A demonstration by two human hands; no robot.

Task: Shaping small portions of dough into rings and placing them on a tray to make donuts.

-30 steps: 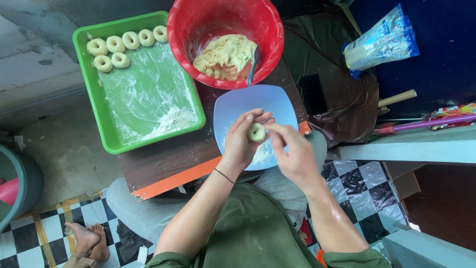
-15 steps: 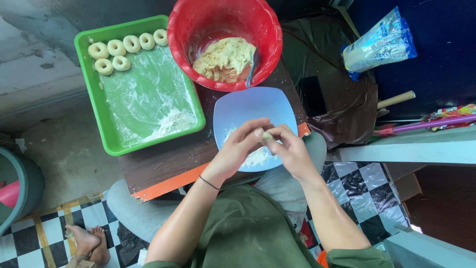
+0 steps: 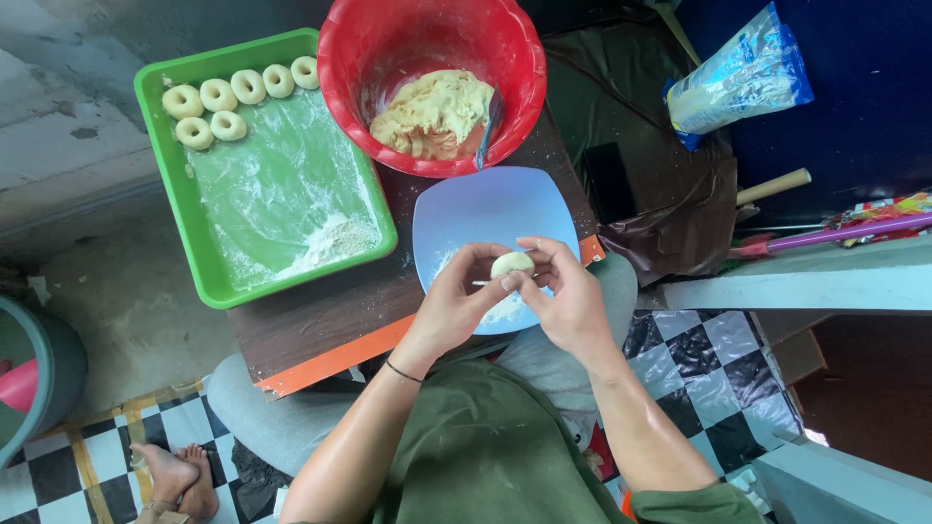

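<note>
A small dough ball (image 3: 512,263) is pinched between the fingertips of the left hand (image 3: 456,306) and right hand (image 3: 568,301), both half-closed around it, over the floured blue plate (image 3: 481,213) so that loose flour is caught.

both hands meet over the pale blue plate (image 3: 482,209), whose far half lies bare. just beyond it the red bowl (image 3: 427,39) with its high wall blocks the way forward. to the left, a strip of dark board (image 3: 320,315) runs open between plate and green tray (image 3: 175,209); the tray's floured middle is free, dough rings (image 3: 228,97) crowding its far edge. right of the plate, a dark bag (image 3: 660,213) hems the board.
</note>
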